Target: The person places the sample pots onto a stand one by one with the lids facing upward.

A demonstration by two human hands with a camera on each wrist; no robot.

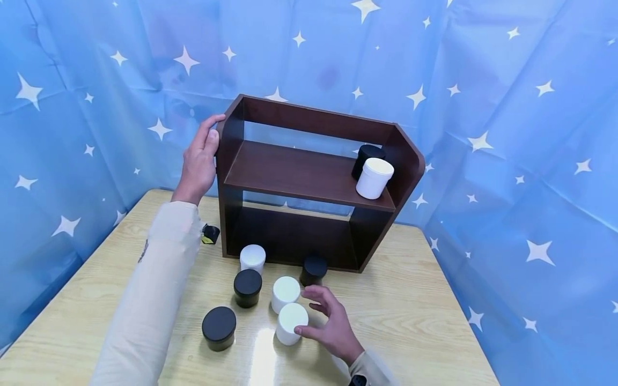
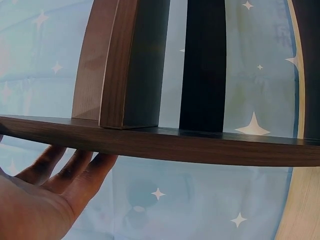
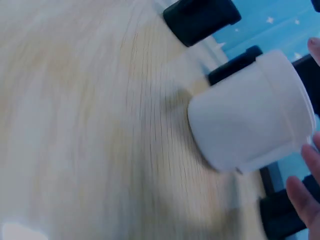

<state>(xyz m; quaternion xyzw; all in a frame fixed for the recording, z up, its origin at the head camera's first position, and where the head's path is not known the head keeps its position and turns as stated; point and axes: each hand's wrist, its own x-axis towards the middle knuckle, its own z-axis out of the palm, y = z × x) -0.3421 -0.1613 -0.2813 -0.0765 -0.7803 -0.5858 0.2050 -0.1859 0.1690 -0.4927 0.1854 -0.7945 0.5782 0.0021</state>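
My left hand (image 1: 199, 161) rests against the left side panel of a dark brown two-tier shelf (image 1: 294, 167); in the left wrist view its extended fingers (image 2: 90, 182) touch the panel. Over the table, my right hand (image 1: 330, 324) curves around the near white jar (image 1: 291, 323), thumb at its lid and fingers spread apart. The right wrist view has this white jar (image 3: 250, 117) standing on the wood, fingers (image 3: 302, 200) beside its lid. Just behind it is another white jar (image 1: 286, 294). A black jar (image 1: 314, 269) stands past the right fingertips.
A third white jar (image 1: 252, 258) and two black jars (image 1: 248, 288) (image 1: 219, 328) stand left on the wooden table (image 1: 415, 321). On the upper tier, a white jar (image 1: 374, 179) stands before a black one (image 1: 368, 154). Blue star-patterned cloth (image 1: 512, 161) hangs behind and beside the table.
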